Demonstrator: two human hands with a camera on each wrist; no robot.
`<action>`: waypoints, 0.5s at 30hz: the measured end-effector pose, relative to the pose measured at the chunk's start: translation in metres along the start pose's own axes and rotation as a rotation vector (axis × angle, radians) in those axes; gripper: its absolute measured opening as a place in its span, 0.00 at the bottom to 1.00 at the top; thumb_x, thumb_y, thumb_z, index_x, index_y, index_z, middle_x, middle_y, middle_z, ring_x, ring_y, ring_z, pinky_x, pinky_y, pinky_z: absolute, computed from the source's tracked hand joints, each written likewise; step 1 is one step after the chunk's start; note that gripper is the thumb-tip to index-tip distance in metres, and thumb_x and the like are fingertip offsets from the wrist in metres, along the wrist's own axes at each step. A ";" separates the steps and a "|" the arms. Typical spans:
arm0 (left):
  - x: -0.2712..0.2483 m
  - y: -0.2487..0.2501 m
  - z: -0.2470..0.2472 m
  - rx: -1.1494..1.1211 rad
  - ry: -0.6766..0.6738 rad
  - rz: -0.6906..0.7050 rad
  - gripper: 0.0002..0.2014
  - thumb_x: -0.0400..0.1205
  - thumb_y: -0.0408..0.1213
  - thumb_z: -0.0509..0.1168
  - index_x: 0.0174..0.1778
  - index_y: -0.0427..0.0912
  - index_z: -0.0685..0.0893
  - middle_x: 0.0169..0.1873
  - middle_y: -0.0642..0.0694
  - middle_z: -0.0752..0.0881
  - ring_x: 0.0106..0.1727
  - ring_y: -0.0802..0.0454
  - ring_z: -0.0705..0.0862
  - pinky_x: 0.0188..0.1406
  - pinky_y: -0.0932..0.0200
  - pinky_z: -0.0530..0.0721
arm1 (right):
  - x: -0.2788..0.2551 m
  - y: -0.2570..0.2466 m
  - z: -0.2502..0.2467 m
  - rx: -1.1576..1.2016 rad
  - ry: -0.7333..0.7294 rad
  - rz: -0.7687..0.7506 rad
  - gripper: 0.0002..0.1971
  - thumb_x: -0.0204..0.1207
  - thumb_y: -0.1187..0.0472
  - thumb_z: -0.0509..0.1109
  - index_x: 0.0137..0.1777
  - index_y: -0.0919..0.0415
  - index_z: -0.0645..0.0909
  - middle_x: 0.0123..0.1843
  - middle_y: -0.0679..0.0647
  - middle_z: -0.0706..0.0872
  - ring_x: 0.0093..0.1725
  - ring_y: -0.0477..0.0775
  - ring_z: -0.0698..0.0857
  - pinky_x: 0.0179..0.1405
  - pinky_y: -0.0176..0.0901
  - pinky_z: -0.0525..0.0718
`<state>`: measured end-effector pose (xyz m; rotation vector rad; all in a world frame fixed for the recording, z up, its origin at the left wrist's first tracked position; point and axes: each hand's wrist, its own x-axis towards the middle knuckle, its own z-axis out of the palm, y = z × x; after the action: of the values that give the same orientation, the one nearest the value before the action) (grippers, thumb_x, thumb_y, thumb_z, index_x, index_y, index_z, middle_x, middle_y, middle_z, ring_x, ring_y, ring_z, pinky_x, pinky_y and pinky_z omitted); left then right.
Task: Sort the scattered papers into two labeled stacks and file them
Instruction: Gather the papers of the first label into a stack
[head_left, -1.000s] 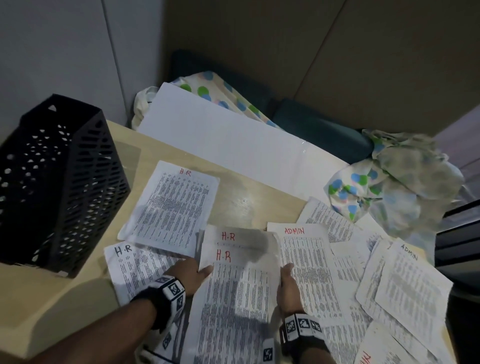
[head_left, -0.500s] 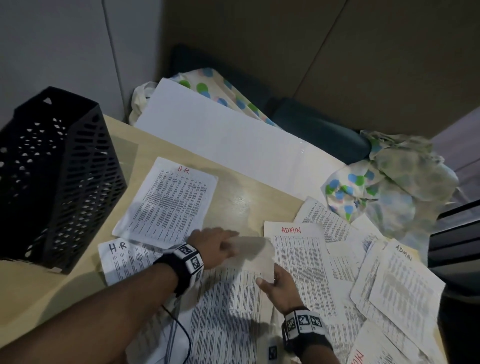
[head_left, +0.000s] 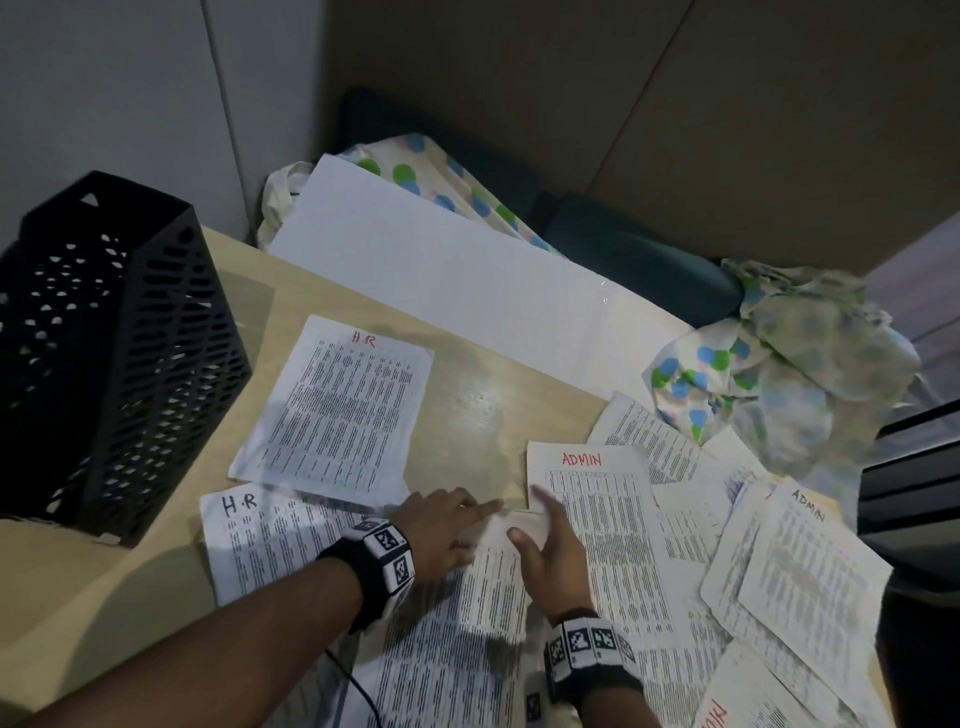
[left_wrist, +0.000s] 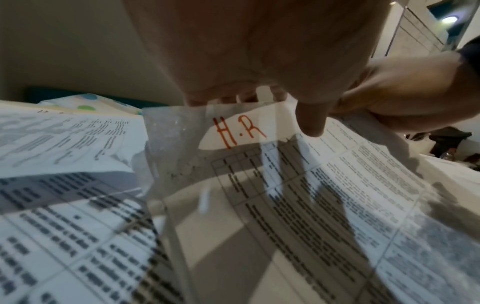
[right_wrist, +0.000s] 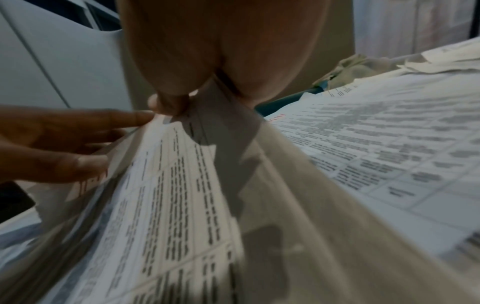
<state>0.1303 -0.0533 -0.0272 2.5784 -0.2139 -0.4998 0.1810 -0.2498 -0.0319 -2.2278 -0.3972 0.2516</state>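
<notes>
Printed sheets marked HR or ADMIN lie scattered on a wooden table (head_left: 478, 405). In the middle, an HR sheet (head_left: 493, 577) has its top edge lifted. My left hand (head_left: 447, 525) pinches that top edge, thumb (left_wrist: 311, 121) on the front beside the red "H.R" label (left_wrist: 239, 133), fingers behind. My right hand (head_left: 545, 545) pinches the sheet's top right corner (right_wrist: 182, 107). Other HR sheets lie at the back left (head_left: 337, 410) and left (head_left: 260, 535). An ADMIN sheet (head_left: 602, 519) lies flat just right of my hands.
A black mesh file holder (head_left: 104, 353) stands at the table's left. More ADMIN sheets (head_left: 810, 571) overlap on the right. A white board (head_left: 441, 270) and dotted cloth (head_left: 769, 374) lie beyond the far edge. Bare wood shows between the back HR sheet and the ADMIN sheet.
Both hands moved from the sides of the middle HR sheet up to its top edge. The top edge has lifted and curled back, hiding the label from the head view.
</notes>
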 end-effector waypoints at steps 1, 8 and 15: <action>-0.001 0.001 0.000 -0.007 -0.006 -0.014 0.34 0.82 0.53 0.59 0.81 0.61 0.48 0.74 0.49 0.68 0.69 0.47 0.71 0.69 0.42 0.71 | 0.001 0.001 0.000 -0.044 -0.017 -0.030 0.21 0.75 0.56 0.74 0.60 0.31 0.73 0.58 0.26 0.76 0.56 0.21 0.77 0.53 0.22 0.76; -0.011 -0.005 -0.011 -0.134 0.145 -0.218 0.11 0.80 0.36 0.61 0.57 0.52 0.77 0.53 0.50 0.85 0.55 0.46 0.83 0.58 0.50 0.76 | -0.007 0.006 -0.004 0.312 -0.042 0.199 0.40 0.61 0.52 0.85 0.71 0.44 0.67 0.58 0.45 0.82 0.54 0.42 0.84 0.41 0.24 0.82; -0.017 -0.047 -0.008 -0.481 0.628 -0.407 0.16 0.83 0.41 0.61 0.67 0.53 0.74 0.65 0.49 0.80 0.65 0.49 0.78 0.67 0.46 0.78 | -0.028 0.043 -0.008 0.235 -0.129 0.452 0.33 0.46 0.38 0.83 0.47 0.60 0.86 0.40 0.56 0.93 0.42 0.55 0.92 0.34 0.40 0.86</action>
<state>0.1203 -0.0047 -0.0392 2.1616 0.5837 0.1356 0.1658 -0.2918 -0.0590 -2.0491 0.0748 0.6498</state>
